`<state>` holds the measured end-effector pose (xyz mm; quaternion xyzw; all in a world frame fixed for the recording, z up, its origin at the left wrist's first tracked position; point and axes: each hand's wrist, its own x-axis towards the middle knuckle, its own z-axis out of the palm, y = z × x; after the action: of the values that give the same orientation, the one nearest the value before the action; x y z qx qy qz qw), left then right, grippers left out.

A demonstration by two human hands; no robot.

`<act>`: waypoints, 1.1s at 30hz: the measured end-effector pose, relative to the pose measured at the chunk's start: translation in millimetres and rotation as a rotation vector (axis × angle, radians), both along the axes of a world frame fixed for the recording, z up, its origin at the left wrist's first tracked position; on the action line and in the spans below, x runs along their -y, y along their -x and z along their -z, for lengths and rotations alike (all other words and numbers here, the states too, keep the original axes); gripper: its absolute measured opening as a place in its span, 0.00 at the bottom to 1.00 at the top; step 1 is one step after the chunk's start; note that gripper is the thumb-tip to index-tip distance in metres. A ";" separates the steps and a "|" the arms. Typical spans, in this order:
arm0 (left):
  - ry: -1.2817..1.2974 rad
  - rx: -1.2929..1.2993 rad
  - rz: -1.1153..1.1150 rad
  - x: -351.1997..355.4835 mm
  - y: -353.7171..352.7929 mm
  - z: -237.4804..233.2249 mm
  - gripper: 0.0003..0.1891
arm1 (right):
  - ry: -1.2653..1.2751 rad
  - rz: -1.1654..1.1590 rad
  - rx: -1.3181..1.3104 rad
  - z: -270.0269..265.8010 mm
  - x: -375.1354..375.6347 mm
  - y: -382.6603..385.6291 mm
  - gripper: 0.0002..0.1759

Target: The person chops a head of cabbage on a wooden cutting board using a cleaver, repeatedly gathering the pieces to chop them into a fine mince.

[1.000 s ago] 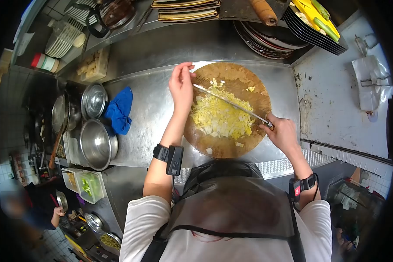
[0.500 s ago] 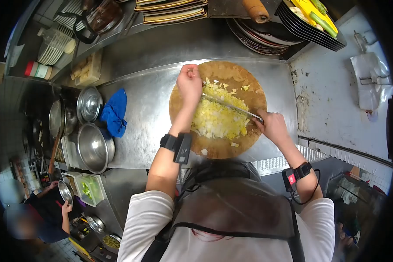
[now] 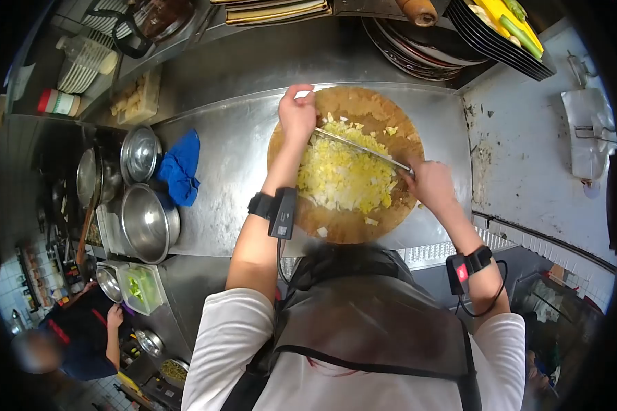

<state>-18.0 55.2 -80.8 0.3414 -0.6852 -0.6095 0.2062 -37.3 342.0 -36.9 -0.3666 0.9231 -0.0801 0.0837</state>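
A round wooden chopping board lies on the steel counter, with a heap of finely chopped yellow-white cabbage-like leaves on it. My right hand is closed around the handle of a knife at the board's right edge. Its blade slants across the upper part of the heap, tip toward the upper left. At that tip, my left hand rests its palm side against or beside the blade, fingers loosely bent and apart. Whether it presses the blade is hard to make out.
Left of the board lie a blue cloth and steel bowls. Dark stacked plates and a tray of vegetables stand at the back right. A co-worker stands at lower left near a tub of green leaves.
My left hand's fingers have loosened and spread a little beside the blade tip. The knife has shifted slightly. The co-worker's bowl and hand have moved nearer the counter. The view has shifted slightly.
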 end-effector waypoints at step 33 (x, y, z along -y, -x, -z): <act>-0.145 0.059 -0.028 21.7 48.8 13.3 0.04 | -0.091 -0.150 0.112 -63.1 18.1 78.2 0.14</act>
<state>-66.8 33.5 -94.1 0.3830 -0.6403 -0.6440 0.1692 -115.5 323.9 26.3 -0.4252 0.8897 -0.0519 0.1577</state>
